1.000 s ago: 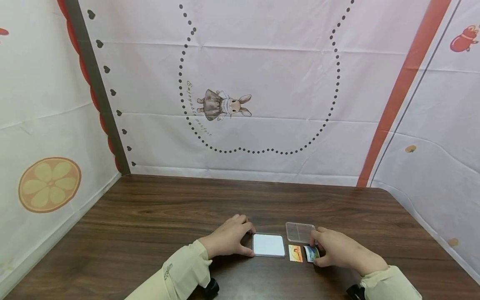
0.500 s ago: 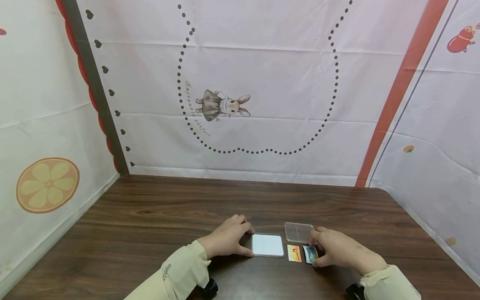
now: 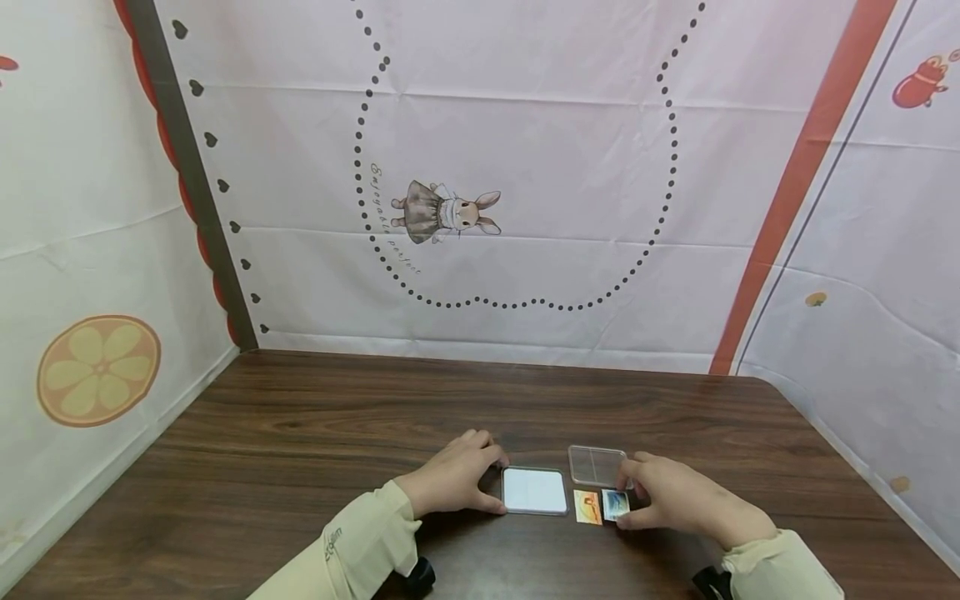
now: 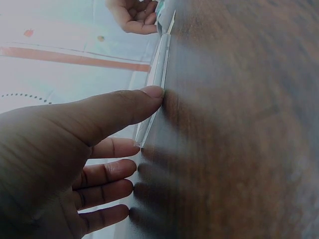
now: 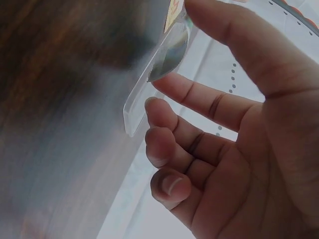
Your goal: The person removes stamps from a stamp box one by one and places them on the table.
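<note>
My left hand (image 3: 459, 477) holds a flat, clear-rimmed case (image 3: 535, 490) with a white face by its left side, thumb at the near corner and index finger at the far one. In the left wrist view, its thumb lies on the rim of the case (image 4: 157, 64). My right hand (image 3: 663, 496) pinches a small blue picture stamp (image 3: 616, 505) between thumb and index finger. That stamp (image 5: 172, 59) bows in the right wrist view, the other fingers curled below it. An orange stamp (image 3: 588, 507) lies on the table between case and blue stamp.
A clear plastic lid (image 3: 597, 465) lies behind the two stamps, close to my right fingers. All of this is on a dark wood table (image 3: 337, 425). A printed white cloth (image 3: 525, 167) hangs behind and at both sides.
My right hand's blue stamp has swung straighter and shifted slightly left, closer beside the orange stamp. My left hand stays at the case.
</note>
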{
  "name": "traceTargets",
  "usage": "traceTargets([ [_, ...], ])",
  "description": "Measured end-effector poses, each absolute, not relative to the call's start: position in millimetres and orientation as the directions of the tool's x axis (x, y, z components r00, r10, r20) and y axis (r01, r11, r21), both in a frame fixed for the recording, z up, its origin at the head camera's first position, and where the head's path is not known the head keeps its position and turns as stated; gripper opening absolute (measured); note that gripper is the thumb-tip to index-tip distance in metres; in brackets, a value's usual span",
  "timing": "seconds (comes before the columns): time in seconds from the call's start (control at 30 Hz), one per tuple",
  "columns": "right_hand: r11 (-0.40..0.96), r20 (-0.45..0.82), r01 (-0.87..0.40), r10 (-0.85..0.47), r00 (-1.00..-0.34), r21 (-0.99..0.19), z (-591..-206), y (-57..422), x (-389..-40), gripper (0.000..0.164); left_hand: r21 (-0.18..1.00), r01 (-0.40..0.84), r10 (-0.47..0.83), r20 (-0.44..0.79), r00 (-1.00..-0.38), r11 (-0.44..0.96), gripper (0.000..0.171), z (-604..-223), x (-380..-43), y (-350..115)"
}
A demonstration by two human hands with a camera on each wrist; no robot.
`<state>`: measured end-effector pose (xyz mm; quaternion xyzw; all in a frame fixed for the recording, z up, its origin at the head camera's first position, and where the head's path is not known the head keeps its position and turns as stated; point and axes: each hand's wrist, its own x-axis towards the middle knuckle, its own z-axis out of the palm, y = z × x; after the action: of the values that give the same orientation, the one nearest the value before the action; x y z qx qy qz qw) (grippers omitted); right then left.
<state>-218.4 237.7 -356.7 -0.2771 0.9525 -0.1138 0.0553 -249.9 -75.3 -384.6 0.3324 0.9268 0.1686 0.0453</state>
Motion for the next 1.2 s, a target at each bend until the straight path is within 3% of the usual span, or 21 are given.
traceTargets([
  [0.73,0.842,-0.125,-0.458,-0.506,-0.853,-0.284,-353.1,235.1,-215.3,0.040,0.334,0.609,0.634,0.042,-0.772,0.720,0.050,-384.6,-249.5,-75.5],
  [1.2,0.822,-0.040,-0.500,-0.529,-0.848,-0.274,-354.6,235.5,-215.2,0.032,0.334,0.610,0.637,0.038,-0.770,0.718,0.051,-385.5,-248.2,-77.0],
])
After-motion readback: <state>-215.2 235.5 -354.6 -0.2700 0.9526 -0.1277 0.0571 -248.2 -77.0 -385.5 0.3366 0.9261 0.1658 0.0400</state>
